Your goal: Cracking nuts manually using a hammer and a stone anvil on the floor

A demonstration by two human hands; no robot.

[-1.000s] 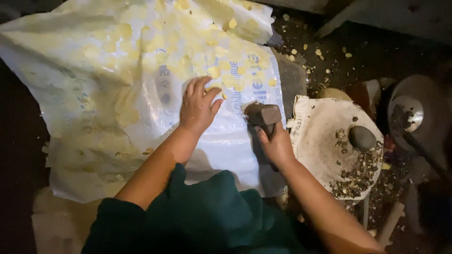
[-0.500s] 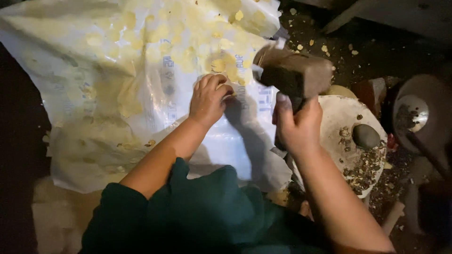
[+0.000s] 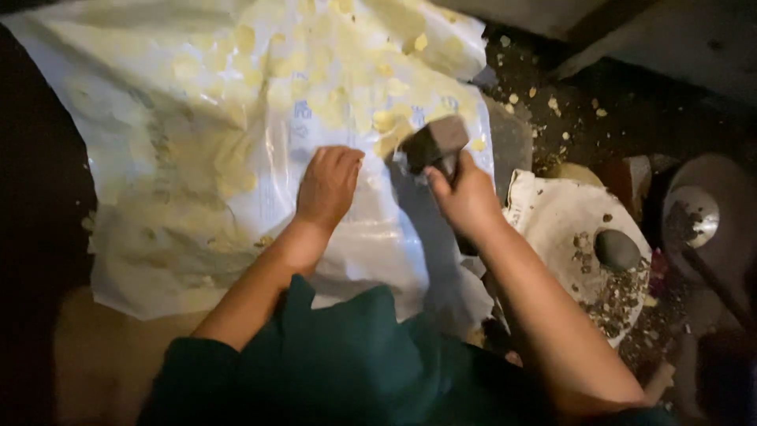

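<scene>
While one right hand (image 3: pixel 467 199) grips one mallet (image 3: pixel 434 143), the left hand (image 3: pixel 327 185) seemingly presses one sheet (image 3: pixel 197 118), fingers together.

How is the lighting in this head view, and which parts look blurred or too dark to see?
Head view: light falls mainly on the white plastic sheet, with glare near the left hand; the mallet in the right hand is slightly soft; the left edge and right corner sink into darkness; the grey stone stays dim.
</scene>
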